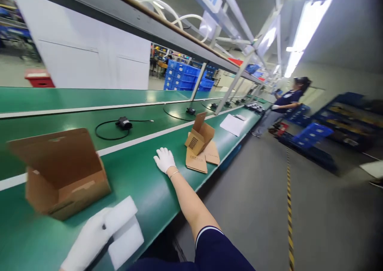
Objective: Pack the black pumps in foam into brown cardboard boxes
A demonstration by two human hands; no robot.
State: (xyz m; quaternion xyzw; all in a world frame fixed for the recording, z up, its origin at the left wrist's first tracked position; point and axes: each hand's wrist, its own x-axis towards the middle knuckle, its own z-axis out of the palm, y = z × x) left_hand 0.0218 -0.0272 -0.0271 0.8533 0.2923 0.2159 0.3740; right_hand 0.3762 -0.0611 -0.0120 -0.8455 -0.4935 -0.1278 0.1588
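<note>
Foam (121, 216) is sitting in our left hand (93, 234), well apart from our right (164, 160) | we are curling left fingers around it, resting right ones spread on the table (157, 191)

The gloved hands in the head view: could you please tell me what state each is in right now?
Left hand: closed, holding white padding.
Right hand: open over the green worktop, holding nothing visible.

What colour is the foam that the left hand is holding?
The foam is white; the head view shows it.
</note>
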